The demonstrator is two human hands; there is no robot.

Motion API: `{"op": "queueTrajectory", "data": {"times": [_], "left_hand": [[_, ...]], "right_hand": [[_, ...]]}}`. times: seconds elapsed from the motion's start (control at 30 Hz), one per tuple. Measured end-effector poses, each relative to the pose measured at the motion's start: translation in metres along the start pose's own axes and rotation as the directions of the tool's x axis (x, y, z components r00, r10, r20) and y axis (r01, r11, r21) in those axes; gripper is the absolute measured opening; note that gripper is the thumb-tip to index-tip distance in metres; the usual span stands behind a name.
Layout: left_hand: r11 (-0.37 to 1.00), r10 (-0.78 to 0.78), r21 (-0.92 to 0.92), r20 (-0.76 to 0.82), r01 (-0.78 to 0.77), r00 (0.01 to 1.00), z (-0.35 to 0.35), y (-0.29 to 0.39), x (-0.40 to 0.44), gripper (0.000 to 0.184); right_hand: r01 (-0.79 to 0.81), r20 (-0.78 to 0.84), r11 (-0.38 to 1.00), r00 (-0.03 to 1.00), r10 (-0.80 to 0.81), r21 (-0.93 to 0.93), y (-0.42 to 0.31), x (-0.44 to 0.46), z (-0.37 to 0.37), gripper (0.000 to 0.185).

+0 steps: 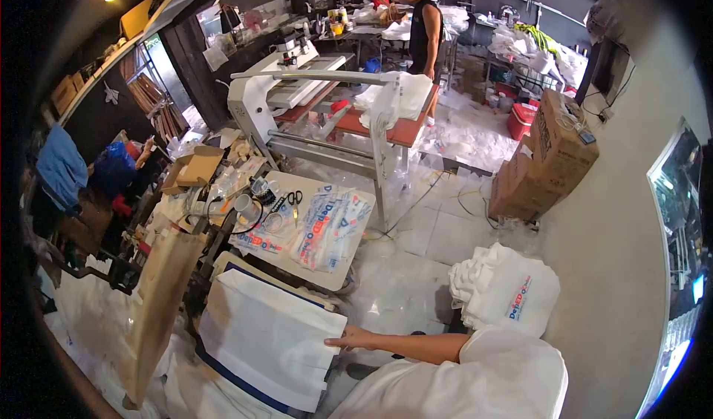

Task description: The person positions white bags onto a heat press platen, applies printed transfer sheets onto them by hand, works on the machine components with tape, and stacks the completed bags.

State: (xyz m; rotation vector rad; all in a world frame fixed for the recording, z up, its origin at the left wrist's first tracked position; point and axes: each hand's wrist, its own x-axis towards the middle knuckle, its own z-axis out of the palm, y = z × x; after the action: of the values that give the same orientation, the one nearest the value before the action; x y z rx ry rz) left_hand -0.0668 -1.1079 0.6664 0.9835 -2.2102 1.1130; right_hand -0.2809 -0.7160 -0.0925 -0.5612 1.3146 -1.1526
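Observation:
My right hand reaches in from the lower right, its fingers at the right edge of a white cloth. This cloth lies flat over a dark blue pad on a press. Left of it stands a tilted tan board. My left hand does not show. Behind the cloth, a cream table bears printed plastic sheets, black scissors and rolls of tape. A stack of white printed fabric sits to the right.
A metal-framed machine stands beyond the table, with white cloth on its red board. Cardboard boxes are stacked by the right wall. One person in black stands at the back, others farther off. Plastic sheeting and cables lie on the floor.

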Motion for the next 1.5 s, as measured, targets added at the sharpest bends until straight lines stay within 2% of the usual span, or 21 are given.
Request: {"op": "queueTrajectory", "data": {"times": [0.03,0.07,0.13,0.17,0.2,0.27,0.37,0.47,0.5,0.6,0.7,0.77,0.83,0.87,0.9,1.07,1.13,1.2,1.23,1.3,1.5], "left_hand": [[0.966,0.141,-0.211,-0.052,-0.149,0.989,-0.006,-0.003,-0.005,0.067],[0.967,0.141,-0.206,-0.053,-0.149,0.989,-0.013,-0.007,-0.010,0.067],[0.861,-0.027,-0.476,0.305,0.176,0.952,-0.051,0.019,-0.034,0.050],[0.740,-0.079,-0.598,0.377,0.308,0.923,-0.092,0.071,-0.061,0.042],[0.744,-0.081,-0.594,0.377,0.308,0.923,-0.099,0.070,-0.071,0.042],[0.794,0.205,-0.608,0.256,-0.007,0.945,-0.108,0.066,-0.091,0.043],[0.676,0.096,-0.723,0.280,0.144,0.955,-0.110,0.126,-0.175,0.040],[0.589,0.056,-0.724,0.480,0.359,0.875,-0.052,0.152,-0.313,0.071],[0.545,0.076,-0.722,0.549,0.427,0.832,-0.047,0.189,-0.340,0.086],[0.277,0.336,-0.783,0.623,0.557,0.707,-0.063,0.327,-0.382,0.075],[0.575,0.323,-0.715,0.646,0.398,0.692,-0.022,0.409,-0.450,0.067],[0.729,0.286,-0.566,0.763,0.385,0.579,-0.013,0.429,-0.467,0.065],[0.633,0.245,-0.742,0.462,0.220,0.852,-0.008,0.423,-0.471,0.065],[0.604,0.216,-0.703,0.598,0.375,0.772,-0.006,0.428,-0.483,0.058],[0.634,0.290,-0.682,0.647,0.365,0.705,-0.012,0.427,-0.472,0.053],[0.657,0.284,-0.566,0.798,0.499,0.531,-0.015,0.423,-0.457,0.054],[0.689,0.285,-0.533,0.822,0.491,0.493,-0.012,0.424,-0.464,0.058],[0.681,0.277,-0.599,0.743,0.421,0.609,-0.003,0.425,-0.475,0.057],[0.683,0.279,-0.593,0.752,0.426,0.597,-0.002,0.426,-0.475,0.057],[0.687,0.243,-0.618,0.691,0.382,0.680,-0.003,0.429,-0.474,0.046],[0.709,0.259,-0.571,0.756,0.413,0.601,-0.002,0.429,-0.472,0.045]], "right_hand": [[0.003,0.004,1.000,1.000,-0.003,0.001,0.001,0.001,-0.001,0.073],[0.012,-0.003,1.000,1.000,-0.012,0.016,0.002,0.002,-0.002,0.065],[0.019,-0.005,0.999,1.000,-0.019,0.026,0.005,0.005,-0.006,0.058],[0.026,0.050,0.998,0.998,-0.029,0.051,0.007,0.007,-0.009,0.051],[0.035,0.102,0.996,0.994,-0.043,0.080,0.009,0.009,-0.010,0.044],[0.031,0.096,0.995,0.995,-0.040,0.096,0.003,0.001,-0.007,0.040],[0.035,0.107,0.988,0.993,-0.052,0.147,0.009,-0.002,-0.009,0.034],[0.037,0.172,0.982,0.983,-0.070,0.187,0.034,0.019,-0.020,0.032],[0.021,0.222,0.981,0.973,-0.064,0.192,0.042,0.015,-0.016,0.031],[0.029,0.186,0.921,0.976,-0.109,0.388,0.040,-0.007,-0.007,0.027],[-0.039,0.205,0.921,0.978,-0.045,0.388,0.030,-0.018,-0.011,0.032],[-0.024,0.199,0.918,0.978,-0.060,0.396,0.041,-0.016,-0.009,0.036],[-0.037,0.224,0.956,0.974,-0.031,0.291,0.043,-0.016,-0.018,0.034],[-0.034,0.214,0.970,0.977,-0.018,0.240,0.040,-0.016,-0.016,0.034],[-0.032,0.219,0.963,0.975,-0.029,0.268,0.039,-0.017,-0.014,0.035],[-0.140,0.251,0.948,0.966,0.067,0.287,0.039,-0.014,-0.017,0.029],[-0.132,0.223,0.877,0.974,0.030,0.462,0.023,-0.027,-0.009,0.028],[-0.154,0.225,0.814,0.974,0.029,0.561,0.016,-0.027,-0.001,0.029],[-0.137,0.233,0.794,0.973,-0.005,0.593,0.018,-0.026,-0.001,0.030],[-0.142,0.240,0.769,0.971,-0.016,0.624,0.026,-0.028,-0.004,0.031],[-0.247,0.294,0.774,0.952,0.083,0.582,0.030,-0.023,-0.008,0.034]]}}
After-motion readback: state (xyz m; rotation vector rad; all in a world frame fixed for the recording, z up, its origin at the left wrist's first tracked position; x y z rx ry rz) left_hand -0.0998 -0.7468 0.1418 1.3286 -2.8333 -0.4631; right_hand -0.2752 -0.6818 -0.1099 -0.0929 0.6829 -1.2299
